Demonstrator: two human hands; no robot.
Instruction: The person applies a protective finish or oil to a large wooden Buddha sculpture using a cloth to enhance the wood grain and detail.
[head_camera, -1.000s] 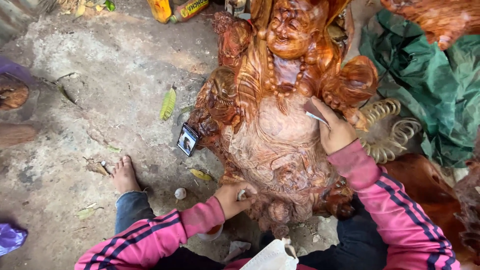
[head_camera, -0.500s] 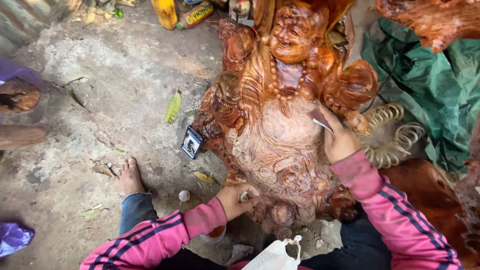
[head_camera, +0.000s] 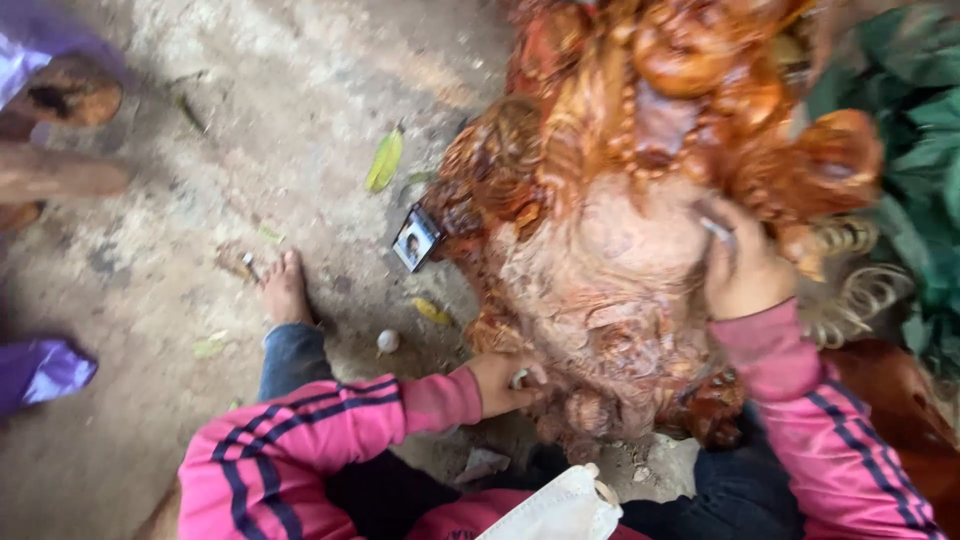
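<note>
Both hands as before: left hand (head_camera: 505, 383) gripping carved wooden statue (head_camera: 620, 280), right hand (head_camera: 745, 270) gripping tool (head_camera: 716, 228).

An outdoor carving yard: dirt ground (head_camera: 250, 150), large carved wooden statue (head_camera: 620, 230).

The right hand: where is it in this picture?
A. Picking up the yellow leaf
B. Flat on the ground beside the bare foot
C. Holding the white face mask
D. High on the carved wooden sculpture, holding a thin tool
D: the right hand is pressed against the upper part of the carved wooden sculpture, with a thin tool between its fingers.
</note>
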